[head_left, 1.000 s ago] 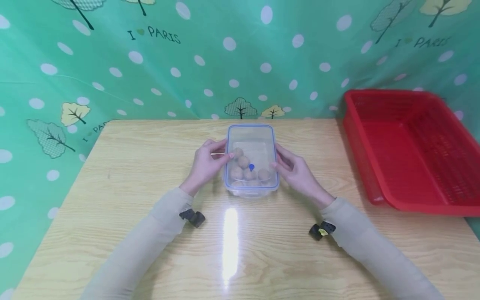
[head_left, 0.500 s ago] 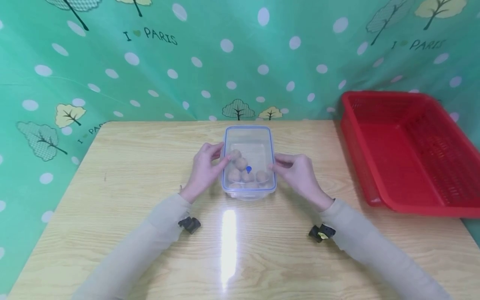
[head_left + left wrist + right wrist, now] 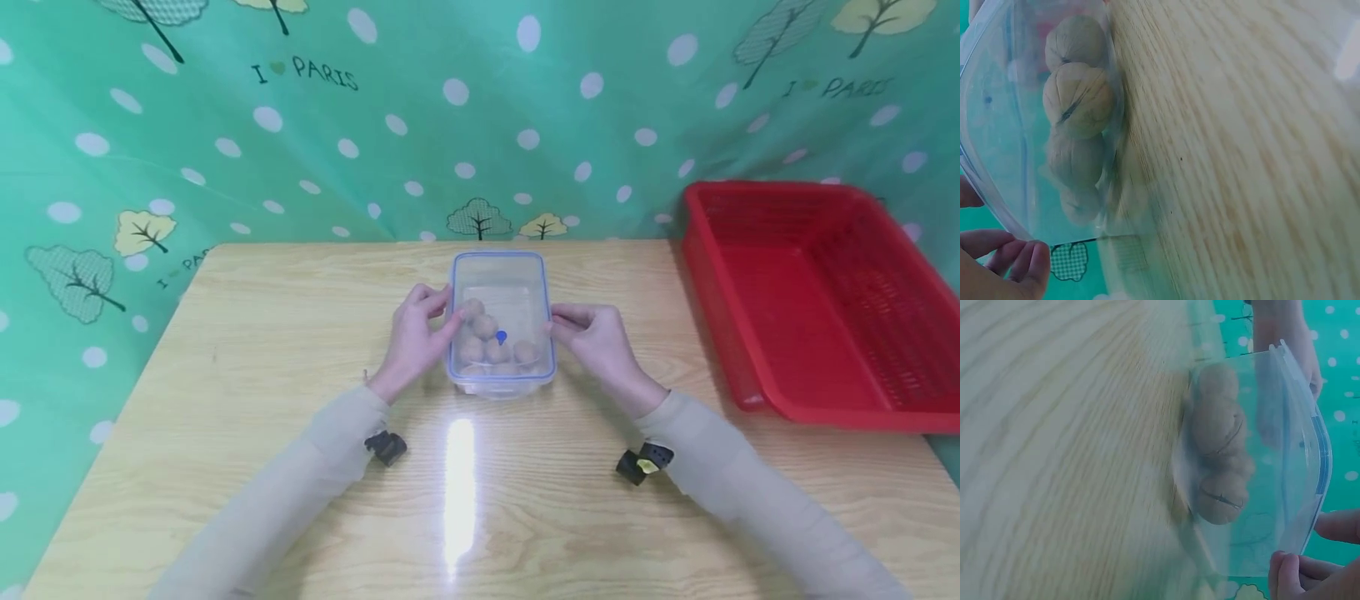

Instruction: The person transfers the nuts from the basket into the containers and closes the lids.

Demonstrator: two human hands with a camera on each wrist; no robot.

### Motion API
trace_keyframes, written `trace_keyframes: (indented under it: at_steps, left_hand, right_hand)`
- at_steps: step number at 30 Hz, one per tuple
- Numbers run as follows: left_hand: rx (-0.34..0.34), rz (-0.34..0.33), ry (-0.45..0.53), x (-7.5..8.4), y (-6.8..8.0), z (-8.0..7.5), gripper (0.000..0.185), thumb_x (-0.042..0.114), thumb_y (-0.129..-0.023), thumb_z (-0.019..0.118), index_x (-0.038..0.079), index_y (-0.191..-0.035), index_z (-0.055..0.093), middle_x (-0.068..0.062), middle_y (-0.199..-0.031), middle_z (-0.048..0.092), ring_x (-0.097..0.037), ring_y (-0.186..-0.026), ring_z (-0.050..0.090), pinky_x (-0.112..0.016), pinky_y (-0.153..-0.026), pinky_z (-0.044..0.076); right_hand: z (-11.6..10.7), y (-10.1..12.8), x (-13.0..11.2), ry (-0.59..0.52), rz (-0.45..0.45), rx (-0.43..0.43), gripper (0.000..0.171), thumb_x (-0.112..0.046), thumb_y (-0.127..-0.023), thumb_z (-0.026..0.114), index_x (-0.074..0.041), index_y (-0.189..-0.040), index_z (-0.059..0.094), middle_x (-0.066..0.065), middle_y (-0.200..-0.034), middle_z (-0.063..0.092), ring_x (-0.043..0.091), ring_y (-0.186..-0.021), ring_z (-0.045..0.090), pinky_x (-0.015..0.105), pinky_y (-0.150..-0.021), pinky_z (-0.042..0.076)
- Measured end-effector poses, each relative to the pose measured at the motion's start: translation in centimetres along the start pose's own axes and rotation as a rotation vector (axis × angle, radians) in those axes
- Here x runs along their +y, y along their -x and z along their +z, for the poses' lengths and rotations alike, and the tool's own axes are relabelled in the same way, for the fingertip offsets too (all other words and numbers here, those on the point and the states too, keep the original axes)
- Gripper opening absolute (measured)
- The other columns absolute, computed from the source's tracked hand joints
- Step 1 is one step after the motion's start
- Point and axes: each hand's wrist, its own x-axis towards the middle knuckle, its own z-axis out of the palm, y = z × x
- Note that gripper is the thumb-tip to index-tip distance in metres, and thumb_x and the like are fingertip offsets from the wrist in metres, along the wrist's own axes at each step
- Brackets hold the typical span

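**A:** so what's on the table [image 3: 247,350] here? I see a clear box.

**B:** yep, a clear plastic container [image 3: 501,283] with a blue-rimmed lid, sitting about mid-width on the table, closer to the far edge than the near one. There's a bunch of walnuts [image 3: 485,326] piled in the near half of it. Small blue dot on the lid too.

**A:** and the hands?

**B:** one on each side. The left hand [image 3: 415,340] is against the container's left long side, fingers curled onto the rim up by the lid. The right hand [image 3: 597,339] mirrors it on the right long side, thumb and fingers pinching at the lid edge. So both are gripping the container, not just resting flat on it.

**A:** is it lifted or down?

**B:** honestly can't tell from the head view. In the left wrist view you see the walnuts [image 3: 1079,100] bunched against the bottom of the box next to the wood grain, fingertips [image 3: 1030,265] right at the rim. The right wrist view shows much the same, walnuts [image 3: 1219,450] through the plastic and fingertips [image 3: 1288,572] at the lid edge.

**A:** anything else around?

**B:** a red plastic basket [image 3: 896,275] at the table's right edge, well apart from the container. Green dotted curtain [image 3: 375,125] with trees behind the far edge.
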Motion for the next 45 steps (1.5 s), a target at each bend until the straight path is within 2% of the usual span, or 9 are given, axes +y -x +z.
trace_keyframes:
  at_steps: [5,9,12,17,23,30,35,41,45]
  left_hand:
    - [0.006,0.002,0.01,-0.2,0.0,0.2,0.045,0.005,-0.09,0.067,-0.014,-0.127,0.052,-0.022,-0.098,0.052,-0.035,-0.096,0.056,-0.039,-0.092,0.051]
    - [-0.005,-0.013,-0.007,-0.2,0.1,0.0,0.046,0.007,-0.09,0.067,-0.014,-0.128,0.052,-0.021,-0.099,0.051,-0.033,-0.099,0.056,-0.038,-0.09,0.053]
    - [-0.019,-0.036,-0.015,-0.1,0.1,-0.3,0.047,0.009,-0.091,0.067,-0.013,-0.13,0.051,-0.022,-0.108,0.05,-0.033,-0.103,0.055,-0.038,-0.087,0.054]
    - [-0.053,-0.157,0.03,0.2,0.1,-0.5,0.055,0.015,-0.093,0.065,-0.004,-0.139,0.04,-0.023,-0.128,0.043,-0.035,-0.109,0.053,-0.04,-0.089,0.052]
    - [-0.055,-0.3,0.141,0.0,-0.1,-0.4,0.061,0.018,-0.092,0.067,0.001,-0.142,0.036,-0.019,-0.116,0.055,-0.032,-0.102,0.058,-0.038,-0.084,0.054]
    - [-0.076,-0.293,0.15,-0.3,-0.2,-0.3,0.055,0.019,-0.093,0.066,0.002,-0.139,0.041,-0.015,-0.107,0.055,-0.027,-0.097,0.058,-0.033,-0.078,0.054]
    - [-0.072,-0.289,0.164,-0.2,-0.1,-0.4,0.052,0.019,-0.093,0.066,-0.001,-0.135,0.044,-0.015,-0.108,0.056,-0.027,-0.099,0.057,-0.033,-0.08,0.053]
    - [-0.072,-0.283,0.178,-0.3,0.0,-0.3,0.052,0.02,-0.093,0.065,-0.002,-0.136,0.044,-0.016,-0.108,0.056,-0.027,-0.1,0.057,-0.034,-0.083,0.053]
    - [-0.067,-0.27,0.169,-0.3,0.0,-0.2,0.051,0.02,-0.094,0.065,-0.002,-0.135,0.045,-0.016,-0.107,0.056,-0.028,-0.101,0.057,-0.036,-0.084,0.052]
  right_hand:
    - [0.2,-0.1,0.3,-0.069,0.018,-0.007,0.037,0.002,-0.091,0.061,0.015,-0.125,0.054,0.029,-0.127,0.055,0.032,-0.118,0.056,0.023,-0.091,0.048]
    - [0.1,-0.2,0.5,-0.05,0.012,-0.029,0.041,-0.001,-0.092,0.061,0.014,-0.129,0.051,0.028,-0.13,0.054,0.031,-0.12,0.054,0.026,-0.096,0.047]
    - [-0.1,-0.3,0.6,-0.028,0.001,-0.058,0.044,-0.004,-0.092,0.062,0.011,-0.131,0.048,0.026,-0.13,0.054,0.032,-0.121,0.052,0.033,-0.101,0.044]
    - [-0.7,-0.7,0.8,-0.069,0.004,-0.096,0.046,-0.003,-0.092,0.062,0.005,-0.133,0.045,0.021,-0.13,0.052,0.03,-0.118,0.053,0.037,-0.098,0.047]
    - [-1.4,-1.7,0.9,-0.166,0.079,-0.114,0.039,-0.002,-0.096,0.056,0.007,-0.133,0.045,0.021,-0.12,0.056,0.019,-0.1,0.059,0.032,-0.091,0.051]
    - [-1.9,-3.0,-0.2,-0.174,0.179,-0.186,0.038,0.01,-0.089,0.052,0.009,-0.127,0.046,0.011,-0.101,0.053,0.015,-0.089,0.055,0.028,-0.088,0.05]
    - [-2.3,-3.8,-0.7,-0.214,0.275,-0.227,0.039,0.012,-0.088,0.053,0.01,-0.126,0.048,0.007,-0.095,0.054,0.015,-0.089,0.057,0.032,-0.094,0.048]
    - [-2.8,-4.1,-0.7,-0.206,0.315,-0.251,0.034,0.01,-0.09,0.057,0.015,-0.123,0.05,0.008,-0.102,0.057,0.011,-0.084,0.062,0.033,-0.096,0.048]
    - [-2.8,-3.7,-0.7,-0.169,0.284,-0.202,0.032,0.007,-0.09,0.06,0.016,-0.12,0.053,0.014,-0.106,0.059,0.01,-0.082,0.064,0.033,-0.094,0.05]
